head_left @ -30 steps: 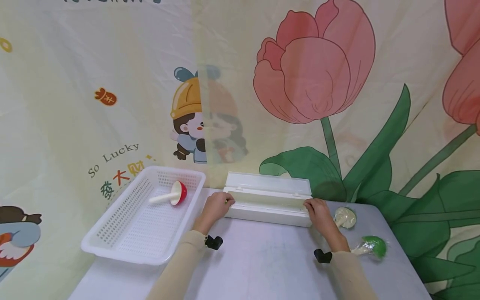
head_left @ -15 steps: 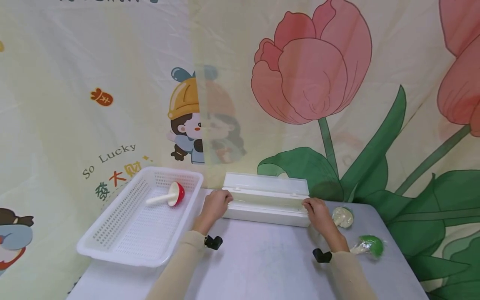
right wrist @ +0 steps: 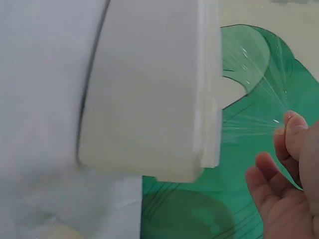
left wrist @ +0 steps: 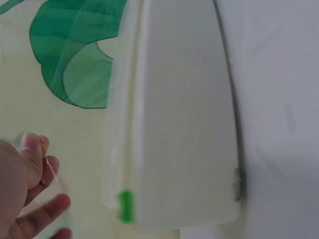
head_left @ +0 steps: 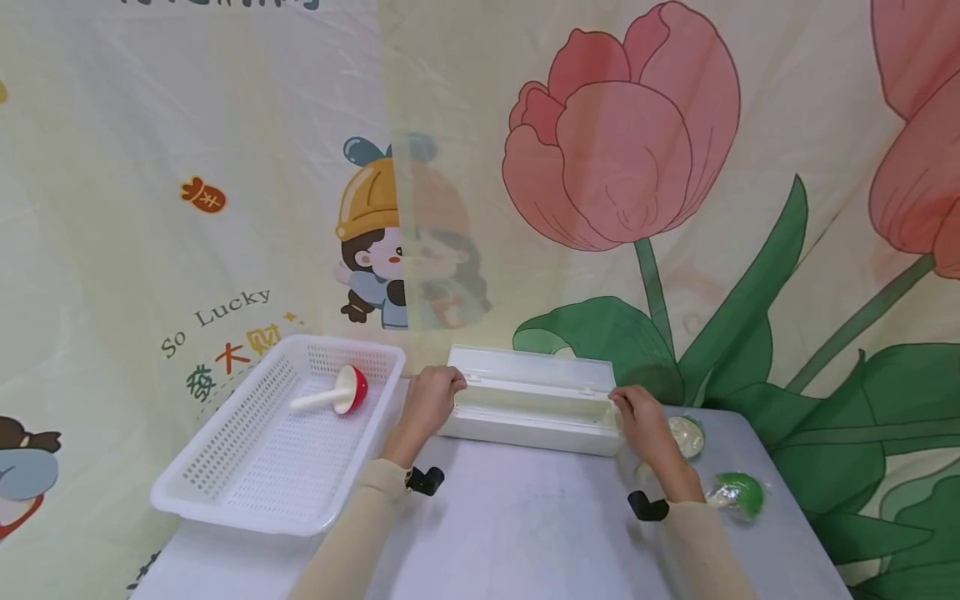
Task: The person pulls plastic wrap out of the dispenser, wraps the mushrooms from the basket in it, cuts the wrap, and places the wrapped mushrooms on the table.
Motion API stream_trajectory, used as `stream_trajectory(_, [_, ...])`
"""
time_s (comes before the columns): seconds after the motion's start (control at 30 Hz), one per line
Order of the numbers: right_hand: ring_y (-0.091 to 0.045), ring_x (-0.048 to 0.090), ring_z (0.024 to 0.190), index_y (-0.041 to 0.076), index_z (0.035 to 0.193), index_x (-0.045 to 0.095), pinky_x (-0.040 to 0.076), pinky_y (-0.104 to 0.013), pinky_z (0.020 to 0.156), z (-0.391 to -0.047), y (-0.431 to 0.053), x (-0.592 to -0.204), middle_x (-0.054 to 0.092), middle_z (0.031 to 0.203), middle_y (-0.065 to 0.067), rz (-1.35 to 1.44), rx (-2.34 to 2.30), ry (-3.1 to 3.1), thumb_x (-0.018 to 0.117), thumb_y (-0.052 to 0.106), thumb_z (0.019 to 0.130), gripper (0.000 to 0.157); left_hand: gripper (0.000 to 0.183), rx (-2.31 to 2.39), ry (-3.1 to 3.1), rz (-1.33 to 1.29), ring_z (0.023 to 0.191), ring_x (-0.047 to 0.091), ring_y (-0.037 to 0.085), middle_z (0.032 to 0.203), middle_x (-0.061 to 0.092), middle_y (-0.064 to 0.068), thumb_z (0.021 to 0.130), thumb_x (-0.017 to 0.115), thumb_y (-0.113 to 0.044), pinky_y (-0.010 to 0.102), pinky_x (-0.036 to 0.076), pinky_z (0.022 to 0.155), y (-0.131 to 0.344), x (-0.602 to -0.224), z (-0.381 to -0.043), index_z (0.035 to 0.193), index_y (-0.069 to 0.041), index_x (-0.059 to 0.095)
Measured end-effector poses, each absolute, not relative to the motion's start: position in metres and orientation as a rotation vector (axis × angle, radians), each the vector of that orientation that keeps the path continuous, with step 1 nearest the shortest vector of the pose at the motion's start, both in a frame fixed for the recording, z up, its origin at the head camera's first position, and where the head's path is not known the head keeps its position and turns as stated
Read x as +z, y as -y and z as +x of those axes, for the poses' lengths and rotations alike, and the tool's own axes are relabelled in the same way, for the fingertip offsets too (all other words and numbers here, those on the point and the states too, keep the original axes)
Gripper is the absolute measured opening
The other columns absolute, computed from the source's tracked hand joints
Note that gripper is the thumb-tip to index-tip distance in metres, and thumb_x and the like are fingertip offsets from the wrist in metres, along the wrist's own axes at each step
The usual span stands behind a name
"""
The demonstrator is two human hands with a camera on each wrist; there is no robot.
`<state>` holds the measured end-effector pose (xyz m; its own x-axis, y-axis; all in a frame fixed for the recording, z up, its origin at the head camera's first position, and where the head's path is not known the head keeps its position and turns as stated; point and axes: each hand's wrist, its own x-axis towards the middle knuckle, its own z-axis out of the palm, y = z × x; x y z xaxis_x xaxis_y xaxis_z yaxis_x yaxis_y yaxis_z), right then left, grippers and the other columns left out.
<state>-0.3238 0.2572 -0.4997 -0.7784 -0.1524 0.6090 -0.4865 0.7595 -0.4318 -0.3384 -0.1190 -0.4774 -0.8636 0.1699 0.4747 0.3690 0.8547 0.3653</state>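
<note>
A long white cling film dispenser box (head_left: pixel 528 437) lies at the back of the table, its clear lid (head_left: pixel 532 367) raised. At the box's left end my left hand (head_left: pixel 429 408) pinches an edge of the film between thumb and index finger; a thin glint of it shows in the left wrist view. My right hand (head_left: pixel 647 427), at the right end, pinches the other side. Creases fan out from those fingertips through the clear film (right wrist: pixel 259 122) in the right wrist view. A green piece (left wrist: pixel 126 206) sits on the box's left end.
Left of the box stands a white perforated basket (head_left: pixel 247 521) holding a red-and-white mushroom-shaped item (head_left: pixel 348 389) with a white handle. Beyond my right hand lie a cream plastic-wrapped item (head_left: pixel 687 437) and a green one (head_left: pixel 742 495). A printed curtain (head_left: pixel 450 83) hangs behind the table.
Both hands have risen slightly above the box's opening, still pinching the film. The box, basket and wrapped items stay in place; the head view has shifted a little.
</note>
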Motion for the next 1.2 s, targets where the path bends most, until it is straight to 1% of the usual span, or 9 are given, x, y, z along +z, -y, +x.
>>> stream_trajectory(0.13, [-0.029, 0.065, 0.083, -0.004, 0.098, 0.070, 0.054, -0.040, 0.071, -0.321, -0.257, -0.490, 0.067, 0.091, -0.016, 0.509, 0.770, 2.277, 0.066, -0.004, 0.096, 0.005, 0.012, -0.807, 2.584, -0.424, 0.086, 0.069, 0.026, 0.091, 0.073, 0.007, 0.099, 0.067, -0.019, 0.042, 0.057, 0.080, 0.119, -0.466, -0.336, 0.096, -0.008, 0.073])
stream_trajectory(0.3, [-0.030, 0.066, 0.089, -0.002, 0.104, 0.068, 0.057, -0.036, 0.075, -0.314, -0.255, -0.486, 0.069, 0.096, -0.016, 0.475, 0.884, 2.363, 0.061, 0.002, 0.101, 0.008, 0.012, -1.177, 2.544, -0.465, 0.071, 0.067, 0.019, 0.091, 0.073, 0.016, 0.103, 0.062, -0.014, 0.030, 0.055, 0.066, 0.123, -0.468, -0.334, 0.100, -0.004, 0.068])
stream_trajectory(0.43, [-0.036, 0.067, 0.108, 0.001, 0.122, 0.062, 0.059, -0.044, 0.085, -0.310, -0.254, -0.492, 0.071, 0.112, -0.017, 0.410, 1.079, 2.516, 0.058, 0.020, 0.106, 0.025, 0.014, -1.370, 2.455, -0.473, 0.072, 0.071, 0.020, 0.087, 0.073, 0.016, 0.104, 0.060, -0.013, 0.025, 0.057, 0.063, 0.124, -0.478, -0.332, 0.100, -0.001, 0.067])
stream_trajectory(0.53, [-0.036, 0.065, 0.113, 0.003, 0.135, 0.056, 0.058, -0.046, 0.087, -0.309, -0.252, -0.499, 0.070, 0.119, -0.017, 0.412, 1.127, 2.598, 0.070, 0.028, 0.099, 0.046, 0.016, -1.402, 2.449, -0.444, 0.079, 0.072, 0.020, 0.087, 0.075, 0.010, 0.100, 0.068, -0.018, 0.030, 0.060, 0.071, 0.125, -0.485, -0.329, 0.104, -0.002, 0.070])
stream_trajectory(0.63, [-0.034, 0.066, 0.109, 0.002, 0.139, 0.055, 0.058, -0.048, 0.085, -0.308, -0.250, -0.506, 0.070, 0.115, -0.017, 0.443, 1.092, 2.637, 0.081, 0.020, 0.090, 0.059, 0.027, -1.403, 2.493, -0.400, 0.082, 0.071, 0.017, 0.088, 0.075, 0.004, 0.091, 0.080, -0.020, 0.032, 0.061, 0.077, 0.126, -0.489, -0.326, 0.111, -0.005, 0.071])
stream_trajectory(0.77, [-0.024, 0.065, 0.090, -0.001, 0.125, 0.066, 0.058, -0.037, 0.075, -0.310, -0.250, -0.515, 0.068, 0.096, -0.010, 0.451, 0.991, 2.613, 0.082, 0.003, 0.085, 0.043, 0.041, -1.362, 2.534, -0.418, 0.080, 0.067, 0.014, 0.087, 0.071, 0.003, 0.081, 0.087, -0.008, 0.030, 0.059, 0.076, 0.126, -0.492, -0.324, 0.118, -0.003, 0.070])
stream_trajectory(0.93, [-0.016, 0.060, 0.078, 0.003, 0.100, 0.077, 0.053, -0.026, 0.065, -0.312, -0.251, -0.519, 0.063, 0.087, -0.004, 0.455, 0.933, 2.581, 0.079, 0.000, 0.087, 0.014, 0.032, -1.163, 2.557, -0.502, 0.077, 0.060, 0.015, 0.082, 0.065, 0.003, 0.083, 0.083, -0.002, 0.028, 0.055, 0.072, 0.126, -0.495, -0.325, 0.113, 0.000, 0.073])
stream_trajectory(1.1, [-0.022, 0.067, 0.091, 0.006, 0.097, 0.078, 0.057, -0.034, 0.073, -0.311, -0.251, -0.518, 0.071, 0.100, -0.009, 0.435, 0.965, 2.586, 0.077, 0.007, 0.091, 0.005, 0.010, -1.055, 2.567, -0.483, 0.089, 0.066, 0.021, 0.089, 0.071, 0.003, 0.088, 0.081, -0.011, 0.038, 0.055, 0.081, 0.127, -0.499, -0.324, 0.097, -0.009, 0.080])
stream_trajectory(1.2, [-0.025, 0.069, 0.096, 0.008, 0.100, 0.076, 0.058, -0.039, 0.078, -0.310, -0.250, -0.517, 0.075, 0.102, -0.008, 0.399, 1.014, 2.596, 0.073, 0.010, 0.095, 0.006, 0.007, -1.088, 2.532, -0.467, 0.100, 0.070, 0.027, 0.097, 0.077, 0.005, 0.089, 0.081, -0.014, 0.045, 0.055, 0.091, 0.129, -0.503, -0.324, 0.095, -0.011, 0.080])
